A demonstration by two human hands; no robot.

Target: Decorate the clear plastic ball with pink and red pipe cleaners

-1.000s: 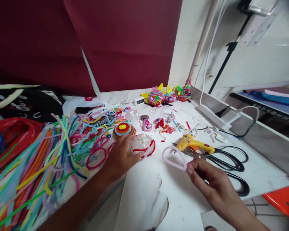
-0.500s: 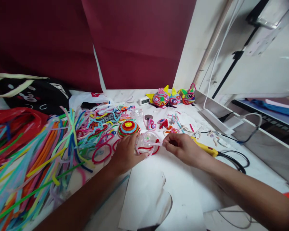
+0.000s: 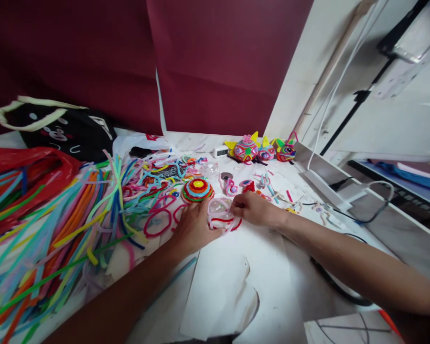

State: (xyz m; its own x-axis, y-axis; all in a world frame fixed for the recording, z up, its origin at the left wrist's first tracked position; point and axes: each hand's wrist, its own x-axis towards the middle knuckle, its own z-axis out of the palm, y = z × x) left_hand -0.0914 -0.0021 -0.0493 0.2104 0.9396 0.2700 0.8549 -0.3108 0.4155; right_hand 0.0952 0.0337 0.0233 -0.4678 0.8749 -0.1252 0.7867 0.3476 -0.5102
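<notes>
My left hand [image 3: 192, 227] is curled around the left side of a clear plastic dome [image 3: 219, 215], thumb along its near edge. A red pipe cleaner [image 3: 222, 220] runs across the dome. A pale pink pipe cleaner [image 3: 215, 201] curves in a loop over its top. My right hand [image 3: 251, 208] is closed in a pinch at the dome's right side, on the pale pink pipe cleaner; the fingertips are partly hidden. A second dome, wound in coloured rings [image 3: 198, 190], sits just behind my left hand.
Loose pipe cleaners [image 3: 75, 224] cover the left side, by a red plastic bag [image 3: 32, 167] and a black bag [image 3: 68, 131]. Finished colourful fish-like figures [image 3: 246, 149] stand at the back beside a small white timer [image 3: 220, 152]. White paper [image 3: 218, 291] lies in front.
My right hand has moved in against the dome, bringing the pale pink pipe cleaner closer to it. My left hand keeps its hold. The yellow tool is now mostly hidden behind my right forearm.
</notes>
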